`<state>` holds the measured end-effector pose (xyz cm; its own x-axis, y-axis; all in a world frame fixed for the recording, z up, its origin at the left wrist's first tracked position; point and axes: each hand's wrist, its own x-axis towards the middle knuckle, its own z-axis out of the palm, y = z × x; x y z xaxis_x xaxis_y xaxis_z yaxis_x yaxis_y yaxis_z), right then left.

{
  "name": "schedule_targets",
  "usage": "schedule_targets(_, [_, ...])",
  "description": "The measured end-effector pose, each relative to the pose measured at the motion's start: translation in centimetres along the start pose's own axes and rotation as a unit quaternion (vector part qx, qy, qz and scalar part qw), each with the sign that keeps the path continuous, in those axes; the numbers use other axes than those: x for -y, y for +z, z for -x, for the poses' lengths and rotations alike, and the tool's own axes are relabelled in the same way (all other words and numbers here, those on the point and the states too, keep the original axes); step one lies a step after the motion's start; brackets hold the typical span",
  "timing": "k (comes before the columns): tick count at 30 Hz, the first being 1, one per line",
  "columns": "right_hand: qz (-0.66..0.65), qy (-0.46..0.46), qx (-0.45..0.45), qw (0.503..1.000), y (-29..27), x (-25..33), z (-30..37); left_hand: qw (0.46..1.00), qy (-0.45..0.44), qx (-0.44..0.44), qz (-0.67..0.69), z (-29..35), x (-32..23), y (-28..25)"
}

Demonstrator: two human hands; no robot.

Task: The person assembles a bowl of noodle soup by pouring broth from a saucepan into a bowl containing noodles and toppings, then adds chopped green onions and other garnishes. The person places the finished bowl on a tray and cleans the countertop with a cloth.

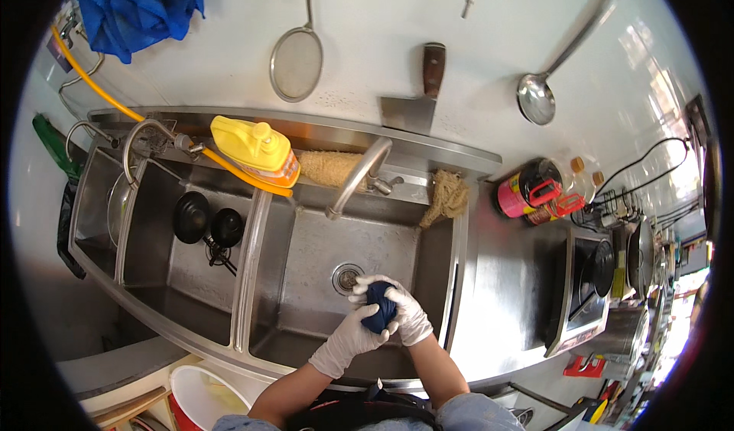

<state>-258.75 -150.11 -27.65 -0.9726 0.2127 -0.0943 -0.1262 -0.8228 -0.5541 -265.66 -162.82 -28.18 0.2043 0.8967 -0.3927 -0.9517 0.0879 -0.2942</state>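
A dark blue bundle, apparently a wadded cloth [378,309], is squeezed between my two hands over the right sink basin [313,278]. My left hand [354,339], in a white glove, closes on its left and lower side. From the right, my right hand [410,316], also gloved in white, wraps over the top with curled fingers. Just beyond the bundle lies the round drain [347,278] in the basin floor. The curved faucet [359,175] stands at the far rim, apart from both hands.
Dark pans [191,217] sit in the middle basin. Behind the sink stand a yellow jug [256,152], a loofah [329,168] and a tan scrubber [447,198]. A strainer [297,64], cleaver [424,95] and ladle [537,98] hang on the wall. Bottles [527,190] stand right.
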Motion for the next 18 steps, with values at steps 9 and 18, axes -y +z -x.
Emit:
schedule_targets(9, [0.036,0.128,-0.152,0.979,4.9,4.2,3.7,0.923,-0.118,-0.027,-0.366,1.8,2.8,2.8])
schedule_targets(18, [0.047,0.143,-0.320,0.935,0.3,0.1,4.3,0.542,0.076,-0.320,-0.773,-1.9,6.5,-1.2])
